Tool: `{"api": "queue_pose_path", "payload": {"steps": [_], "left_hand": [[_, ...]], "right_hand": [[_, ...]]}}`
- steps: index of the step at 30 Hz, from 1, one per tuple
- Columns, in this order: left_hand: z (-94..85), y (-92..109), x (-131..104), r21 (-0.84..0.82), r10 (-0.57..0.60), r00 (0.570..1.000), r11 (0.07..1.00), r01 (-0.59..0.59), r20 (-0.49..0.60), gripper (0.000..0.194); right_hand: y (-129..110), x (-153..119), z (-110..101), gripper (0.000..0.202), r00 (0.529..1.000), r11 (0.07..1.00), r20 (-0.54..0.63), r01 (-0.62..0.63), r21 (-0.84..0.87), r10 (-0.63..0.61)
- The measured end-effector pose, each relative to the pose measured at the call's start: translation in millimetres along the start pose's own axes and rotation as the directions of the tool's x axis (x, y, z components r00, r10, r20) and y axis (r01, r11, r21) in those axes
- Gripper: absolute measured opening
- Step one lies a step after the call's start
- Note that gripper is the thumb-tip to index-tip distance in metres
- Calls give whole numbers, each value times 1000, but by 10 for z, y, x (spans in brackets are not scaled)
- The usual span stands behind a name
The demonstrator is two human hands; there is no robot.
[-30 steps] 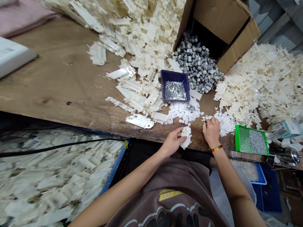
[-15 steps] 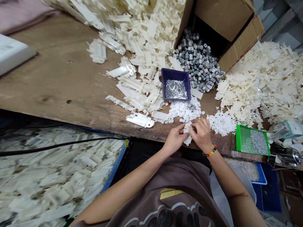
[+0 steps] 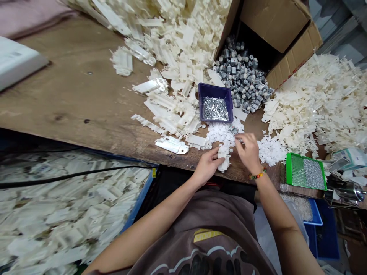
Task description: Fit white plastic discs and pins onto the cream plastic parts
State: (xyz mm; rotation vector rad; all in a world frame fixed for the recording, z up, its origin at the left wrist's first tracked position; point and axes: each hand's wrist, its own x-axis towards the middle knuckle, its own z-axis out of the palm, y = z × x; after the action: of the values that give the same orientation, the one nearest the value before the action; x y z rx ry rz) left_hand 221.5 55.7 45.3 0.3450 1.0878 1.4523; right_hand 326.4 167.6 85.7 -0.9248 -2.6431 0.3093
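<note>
At the table's front edge, my left hand (image 3: 208,166) grips a small white plastic part (image 3: 224,158) between thumb and fingers. My right hand (image 3: 248,151) is just right of it, apart from the part, with thumb and fingertips pinched at the edge of a pile of small white discs (image 3: 219,132). Something small and greyish shows at those fingertips, too small to make out. Behind the discs sits a dark purple tray (image 3: 215,103) of metal pins. A white plastic piece (image 3: 172,145) lies left of my hands.
Grey cylindrical parts (image 3: 243,76) spill from a cardboard box (image 3: 275,23). Cream plastic pieces are heaped at the back and on the right (image 3: 323,107). A green tray (image 3: 289,170) holds small metal parts. More pieces (image 3: 71,214) fill the space below the table at left.
My right hand has left the white part and moved up and right to the disc pile. My left hand still holds the part, slightly further left in view.
</note>
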Motion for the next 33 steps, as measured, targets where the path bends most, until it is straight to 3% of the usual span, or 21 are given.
{"api": "queue_pose_path", "payload": {"steps": [2, 5, 10, 13, 16, 21, 24, 26, 29, 33], "left_hand": [[6, 47, 13, -30, -26, 1000, 999, 26, 1, 62], [22, 97, 38, -30, 2, 1000, 1000, -2, -3, 58], [36, 116, 129, -17, 44, 999, 999, -44, 8, 54], [66, 107, 210, -3, 99, 995, 995, -99, -5, 55], [127, 92, 270, 8, 144, 989, 990, -144, -34, 50], [222, 80, 247, 46, 269, 952, 963, -265, -146, 44], [222, 102, 191, 0, 249, 956, 968, -252, -153, 44], [207, 122, 158, -70, 161, 981, 983, -169, -109, 45], [206, 129, 122, -99, 12, 1000, 995, -14, -15, 48], [249, 89, 85, -64, -87, 995, 994, 91, 52, 52]], "right_hand": [[135, 190, 8, 25, 1000, 994, 21, -10, -105, 12], [256, 372, 55, 25, 990, 971, 130, 82, -226, -54], [324, 407, 73, 24, 985, 969, 171, 62, -240, -20], [303, 324, 12, 26, 987, 991, 143, -56, -119, 73], [149, 146, -23, 24, 993, 993, 36, -116, 36, 115], [-205, -226, 49, 26, 997, 988, -71, -34, -148, 23], [-205, -261, 27, 28, 998, 992, -40, -44, -120, 39], [-67, -105, -18, 31, 995, 994, 7, -101, 30, 100], [250, 392, -5, 32, 966, 928, 54, -256, 270, 251], [558, 1093, 231, 39, 970, 900, 206, -199, 387, 126]]}}
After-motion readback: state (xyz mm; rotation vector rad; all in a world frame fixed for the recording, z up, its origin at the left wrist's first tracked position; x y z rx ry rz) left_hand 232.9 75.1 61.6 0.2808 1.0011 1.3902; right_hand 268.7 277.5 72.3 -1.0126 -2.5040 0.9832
